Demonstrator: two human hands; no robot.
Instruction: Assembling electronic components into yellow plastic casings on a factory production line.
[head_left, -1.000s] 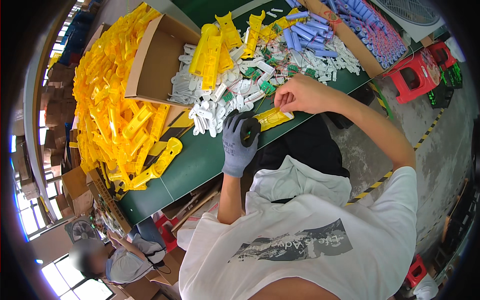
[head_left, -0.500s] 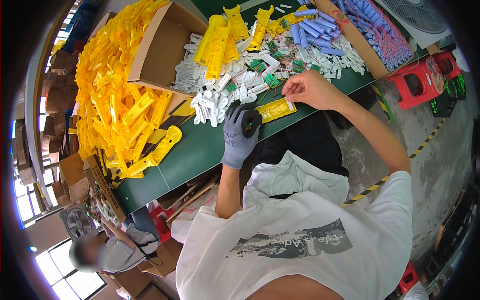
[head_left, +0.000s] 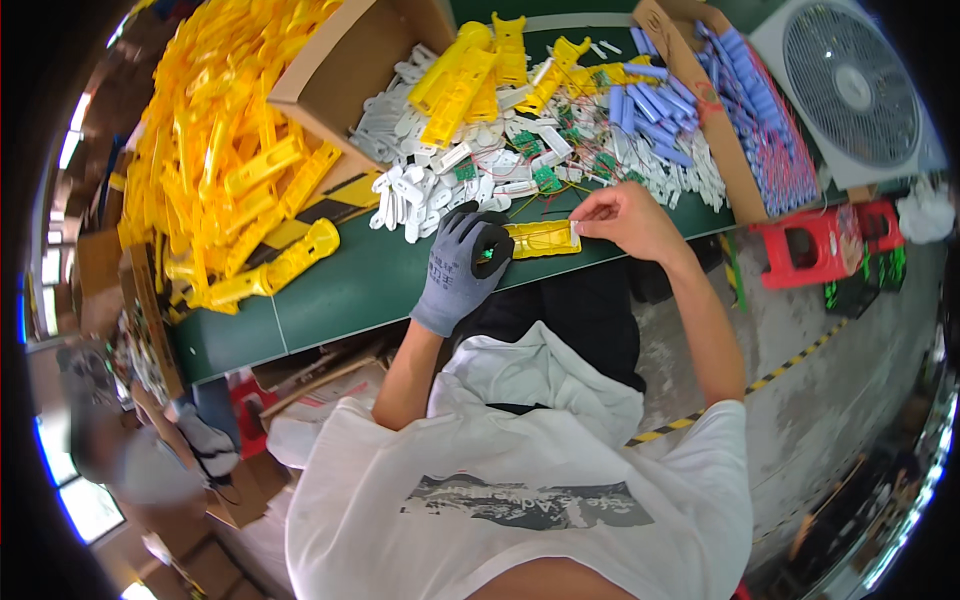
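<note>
My left hand (head_left: 462,265), in a grey glove, grips the left end of a yellow plastic shell (head_left: 541,238) that lies at the near edge of the green table (head_left: 350,290); a small green circuit board (head_left: 487,253) shows between the gloved fingers. My bare right hand (head_left: 622,215) pinches the shell's right end, fingertips on a small white part there. Thin wires run from the shell toward the pile behind it.
White plastic pieces (head_left: 430,185) and green circuit boards (head_left: 545,180) lie behind the hands. Yellow shells (head_left: 465,80) and blue cylinders (head_left: 650,110) are farther back. A cardboard box (head_left: 350,70) and a big yellow heap (head_left: 220,180) sit left. A fan (head_left: 850,90) and red stool (head_left: 810,245) stand right.
Both hands stay on the yellow shell. The view has shifted slightly, and the right fingertips now sit at the shell's right end.
</note>
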